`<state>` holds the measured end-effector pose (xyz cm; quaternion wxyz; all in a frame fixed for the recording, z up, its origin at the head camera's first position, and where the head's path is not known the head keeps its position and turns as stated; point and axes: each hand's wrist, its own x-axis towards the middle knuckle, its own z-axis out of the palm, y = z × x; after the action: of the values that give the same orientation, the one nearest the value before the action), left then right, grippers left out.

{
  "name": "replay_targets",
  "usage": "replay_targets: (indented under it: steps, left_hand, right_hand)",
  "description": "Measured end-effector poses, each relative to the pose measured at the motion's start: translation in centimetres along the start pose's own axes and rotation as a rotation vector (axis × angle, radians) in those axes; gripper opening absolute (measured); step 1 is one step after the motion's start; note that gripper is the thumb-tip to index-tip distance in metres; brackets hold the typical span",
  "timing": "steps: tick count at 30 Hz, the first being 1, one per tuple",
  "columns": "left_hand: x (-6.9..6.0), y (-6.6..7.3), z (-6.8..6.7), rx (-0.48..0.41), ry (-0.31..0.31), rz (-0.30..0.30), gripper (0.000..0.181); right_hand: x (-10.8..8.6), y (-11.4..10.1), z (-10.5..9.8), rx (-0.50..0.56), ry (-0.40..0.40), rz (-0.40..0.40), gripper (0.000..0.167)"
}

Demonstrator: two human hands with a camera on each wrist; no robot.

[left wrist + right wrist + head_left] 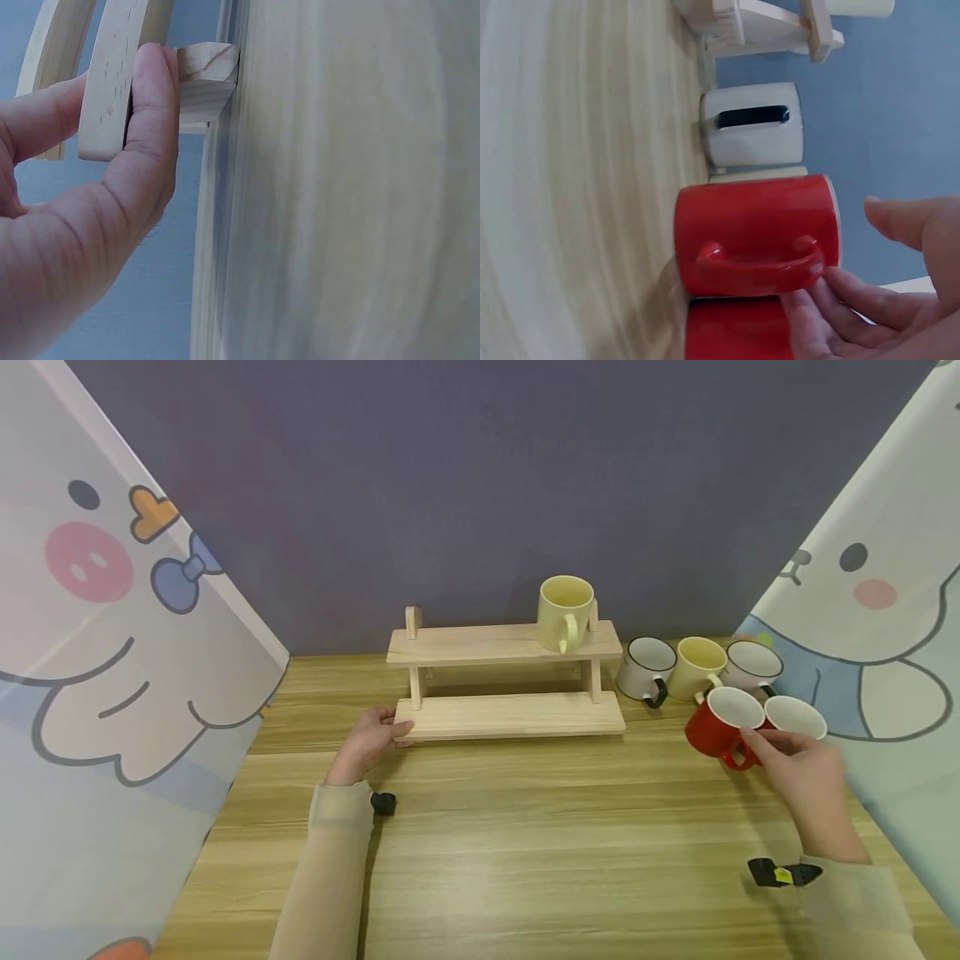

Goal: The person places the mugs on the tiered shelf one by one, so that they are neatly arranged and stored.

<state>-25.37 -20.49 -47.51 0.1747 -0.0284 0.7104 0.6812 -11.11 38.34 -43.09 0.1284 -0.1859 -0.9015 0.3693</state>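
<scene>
- Right hand (806,777): thumb apart from fingers, fingertips by a red mug (705,727) at right; contact unclear.
- Left hand (366,745): thumb and fingers clamped on the wooden shelf's (517,717) lower left end.
- Second red mug (797,717) beside the first.
- Behind: white mug (636,678), yellow mug (686,678), another white mug (750,670).
- Yellow cup (557,622) on the upper board (465,645).

The pale two-tier wooden shelf (510,717) stands near the counter's (525,843) back edge, the left hand (367,739) pinching its lower left end. Toward the right edge, the right hand (810,777) touches an upright, white-lined red mug (711,731), handle facing front.
</scene>
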Motion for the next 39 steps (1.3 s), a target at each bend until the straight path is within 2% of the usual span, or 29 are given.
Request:
replay_targets:
  steps: [3,8,12,16,21,26,32,39]
  left_hand:
    - [0.0,0.1,0.0,-0.002,0.003,0.001,0.06]
    - [0.0,0.1,0.0,-0.009,0.012,-0.008,0.061]
    - [0.1,0.0,0.0,-0.019,0.015,-0.016,0.064]
    - [0.1,-0.1,0.0,-0.02,0.01,-0.013,0.067]
    - [0.0,-0.1,0.0,-0.032,0.006,-0.016,0.066]
    - [-0.1,0.0,-0.1,-0.029,-0.002,-0.008,0.062]
    - [-0.1,-0.1,-0.1,-0.028,-0.009,-0.012,0.061]
    - [-0.3,0.2,0.0,-0.047,-0.015,-0.018,0.062]
  right_hand:
    - [0.3,0.7,0.2,-0.06,-0.047,-0.019,0.06]
    - [0.9,1.9,0.5,-0.079,-0.108,-0.051,0.058]
    - [1.1,2.6,0.9,-0.03,-0.17,-0.053,0.059]
    - [1.3,3.0,1.3,0.076,-0.187,-0.062,0.058]
    - [1.4,3.2,1.6,0.17,-0.189,-0.064,0.056]
    - [1.3,3.4,1.8,0.159,-0.178,-0.052,0.056]
    - [1.1,3.6,2.1,0.149,-0.116,-0.055,0.054]
    - [0.6,3.2,2.4,0.231,-0.052,-0.05,0.05]
